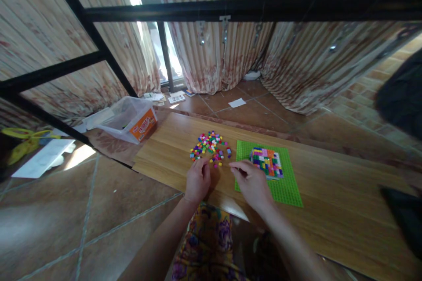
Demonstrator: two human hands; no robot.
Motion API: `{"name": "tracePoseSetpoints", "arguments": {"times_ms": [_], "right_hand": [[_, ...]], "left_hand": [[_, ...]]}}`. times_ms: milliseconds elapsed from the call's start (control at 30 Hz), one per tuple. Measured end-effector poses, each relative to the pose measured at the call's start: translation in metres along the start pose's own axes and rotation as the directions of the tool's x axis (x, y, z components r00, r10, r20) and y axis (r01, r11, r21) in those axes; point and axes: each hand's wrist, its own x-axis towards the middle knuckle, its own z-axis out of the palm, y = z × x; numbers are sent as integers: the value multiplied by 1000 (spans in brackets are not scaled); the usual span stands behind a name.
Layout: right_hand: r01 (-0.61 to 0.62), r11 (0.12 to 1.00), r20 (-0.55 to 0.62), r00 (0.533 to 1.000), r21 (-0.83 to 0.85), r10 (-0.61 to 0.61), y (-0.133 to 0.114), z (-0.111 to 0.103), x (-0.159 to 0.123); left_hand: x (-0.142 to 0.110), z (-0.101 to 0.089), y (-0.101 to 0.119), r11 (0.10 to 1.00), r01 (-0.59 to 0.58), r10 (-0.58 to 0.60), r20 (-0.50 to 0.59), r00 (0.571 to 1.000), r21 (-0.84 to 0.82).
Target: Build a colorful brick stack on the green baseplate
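A wooden board [329, 193] lies on the tiled floor. On it sits a green baseplate [286, 191] carrying a block of multicoloured small bricks [267, 161]. A loose pile of small coloured bricks [210, 145] lies to its left. My left hand [197, 181] rests on the board just below the pile, fingers curled together; what they hold is hidden. My right hand [252, 182] sits at the baseplate's left edge with thumb and fingers pinched, and whatever is in the pinch is too small to name.
A clear plastic box with an orange label [130, 118] stands on the floor at the left. Papers [44, 158] lie further left and near the curtains. A black metal frame [231, 9] crosses overhead. Dark objects [400, 92] are at the right edge.
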Motion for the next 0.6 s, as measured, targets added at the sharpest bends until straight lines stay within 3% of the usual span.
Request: {"name": "tracePoseSetpoints", "arguments": {"times_ms": [133,333,600], "right_hand": [[28,982,48,999,-188,-19,4,31,21],[65,850,222,973,-523,61,-1,49,54],[128,794,344,933,-595,108,0,51,66]], "left_hand": [[1,1,1,1000,-9,9,3,1000,-6],[-1,2,-1,997,7,-9,-22,1000,-78],[0,-1,-1,988,63,-73,-72,995,-140]]}}
